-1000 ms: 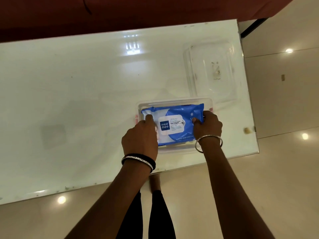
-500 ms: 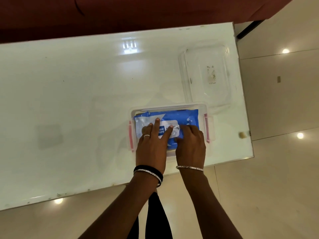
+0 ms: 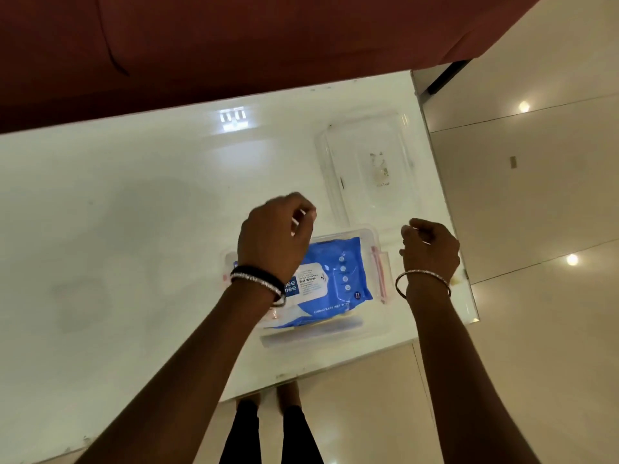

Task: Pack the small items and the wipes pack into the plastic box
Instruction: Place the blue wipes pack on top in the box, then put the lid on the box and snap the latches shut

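Observation:
A blue and white wipes pack (image 3: 338, 276) lies flat inside the clear plastic box (image 3: 375, 324), which has pink side latches and stands near the table's front right edge. Small items show faintly under the pack's near edge. My left hand (image 3: 274, 236) hovers above the box's far left corner, fingers curled with nothing in them. My right hand (image 3: 430, 251) hovers just right of the box, fingers loosely curled and empty. Neither hand touches the pack.
The box's clear lid (image 3: 368, 169) lies on the white table (image 3: 134, 229) behind the box, near the right edge. A dark red sofa (image 3: 234, 38) runs along the table's far side. Tiled floor (image 3: 536, 329) lies to the right and in front.
Both hands pressed on the wipes pack in the box, then lifted off it. The left hand rose over the far left corner; the right moved out past the right side.

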Motion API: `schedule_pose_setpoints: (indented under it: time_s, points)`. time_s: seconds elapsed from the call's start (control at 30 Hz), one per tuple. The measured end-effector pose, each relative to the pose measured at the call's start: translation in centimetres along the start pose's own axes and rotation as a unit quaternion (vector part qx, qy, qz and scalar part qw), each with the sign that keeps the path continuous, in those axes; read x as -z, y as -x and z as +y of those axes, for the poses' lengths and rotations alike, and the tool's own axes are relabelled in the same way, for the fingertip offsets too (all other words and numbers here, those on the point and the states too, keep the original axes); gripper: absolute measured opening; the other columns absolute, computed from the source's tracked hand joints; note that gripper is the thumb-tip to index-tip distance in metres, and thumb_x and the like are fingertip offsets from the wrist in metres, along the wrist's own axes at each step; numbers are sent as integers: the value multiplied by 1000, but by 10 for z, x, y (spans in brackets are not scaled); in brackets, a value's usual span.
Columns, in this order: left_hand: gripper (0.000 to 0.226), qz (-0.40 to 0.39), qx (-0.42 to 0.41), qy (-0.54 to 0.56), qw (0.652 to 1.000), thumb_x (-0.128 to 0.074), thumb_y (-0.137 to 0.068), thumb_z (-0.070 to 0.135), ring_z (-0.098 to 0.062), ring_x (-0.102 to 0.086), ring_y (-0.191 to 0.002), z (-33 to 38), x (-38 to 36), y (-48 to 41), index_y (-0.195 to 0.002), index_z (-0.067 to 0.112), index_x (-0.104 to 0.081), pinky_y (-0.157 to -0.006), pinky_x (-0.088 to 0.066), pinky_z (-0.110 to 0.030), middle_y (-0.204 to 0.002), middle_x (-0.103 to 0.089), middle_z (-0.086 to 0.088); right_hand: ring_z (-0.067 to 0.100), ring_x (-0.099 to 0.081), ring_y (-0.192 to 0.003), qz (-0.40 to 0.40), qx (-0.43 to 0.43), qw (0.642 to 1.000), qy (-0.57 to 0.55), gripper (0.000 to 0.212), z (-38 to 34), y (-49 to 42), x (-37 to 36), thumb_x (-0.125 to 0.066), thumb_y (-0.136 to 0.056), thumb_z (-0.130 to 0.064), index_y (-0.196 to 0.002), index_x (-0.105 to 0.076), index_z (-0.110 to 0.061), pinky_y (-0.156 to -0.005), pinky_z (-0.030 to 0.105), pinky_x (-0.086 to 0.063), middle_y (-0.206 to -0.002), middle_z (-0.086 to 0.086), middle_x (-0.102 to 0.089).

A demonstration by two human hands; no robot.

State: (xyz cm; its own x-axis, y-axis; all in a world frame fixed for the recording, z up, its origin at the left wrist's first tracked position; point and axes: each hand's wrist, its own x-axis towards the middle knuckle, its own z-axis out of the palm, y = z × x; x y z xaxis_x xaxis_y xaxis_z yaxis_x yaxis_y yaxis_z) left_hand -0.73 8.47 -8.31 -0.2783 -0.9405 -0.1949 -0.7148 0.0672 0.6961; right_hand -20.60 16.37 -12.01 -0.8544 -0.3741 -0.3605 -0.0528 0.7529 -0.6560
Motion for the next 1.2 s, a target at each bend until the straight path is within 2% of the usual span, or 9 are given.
schedule_pose_setpoints:
  time_s: [0.17,0.3,0.43,0.57,0.7,0.9,0.97,1.03,1.2]
  points:
    - [23,-50,-14,-4,999,-53,-92,21,-19,-66,-94,6,-22,-74,-111,17,-66,-84,-52,-33,-107,-69,-1,36,-66,-112,-24,-64,997,37,49,17,-32,-9,-71,-87,-26,-131,-56,-13,-105,46,-47,-123,9,-66]
    - [57,-194,76,5,978,-50,-96,29,-26,-44,-134,14,-43,-129,-147,12,-31,-110,-35,-35,-150,-41,-9,31,-59,-122,-43,-37,996,64,69,25,-41,-18,-76,-85,-26,-144,-43,-11,-109,36,-42,-133,14,-58]
    - [73,-228,65,-17,971,-49,-96,29,-27,-25,-146,30,-53,-172,-154,12,-8,-118,-24,-37,-161,-18,-11,23,-59,-107,-24,-16,997,67,77,32,-45,-24,-81,-79,-22,-144,-41,-14,-95,28,-41,-126,14,-59]
    - [71,-263,41,-90,960,-50,-95,29,-27,-29,-144,33,-65,-190,-154,15,-14,-115,-29,-38,-160,-19,-9,18,-57,-86,8,-47,999,12,94,35,-49,-28,-87,-71,-16,-148,-32,-23,-86,26,-41,-98,7,-64]
    - [63,-234,25,-127,964,-51,-93,32,-31,-37,-138,29,-71,-195,-150,14,-28,-113,-32,-41,-155,-26,-10,20,-61,-98,0,-127,991,-39,94,36,-58,-24,-88,-70,-14,-148,-35,-19,-102,35,-48,-94,0,-62]
    - [62,-197,67,6,978,-55,-89,48,-30,-59,-115,14,-55,-183,-140,13,-46,-97,-51,-45,-140,-45,-10,24,-70,-91,12,-81,994,-78,55,35,-49,-9,-84,-71,-4,-121,-67,-15,-95,35,-54,-90,2,-67]
    - [56,-168,100,109,975,-54,-89,53,-24,-60,-102,7,-43,-173,-129,13,-57,-84,-58,-42,-121,-56,-6,26,-72,-86,24,-35,993,-111,45,32,-39,-2,-81,-70,3,-111,-70,-13,-94,41,-56,-85,1,-69]
    - [55,-145,150,230,950,-48,-89,60,-21,-59,-96,3,-30,-160,-115,15,-64,-79,-59,-41,-104,-58,-3,23,-72,-83,48,16,986,-160,34,29,-31,6,-77,-70,8,-99,-69,-10,-89,43,-59,-85,-2,-72]
    - [48,-90,212,449,863,-45,-88,64,-18,-60,-114,-4,5,-113,-104,24,-67,-87,-57,-41,-113,-65,4,4,-68,-70,68,99,964,-238,26,12,-22,18,-79,-70,5,-89,-71,-12,-75,27,-55,-72,-13,-72]
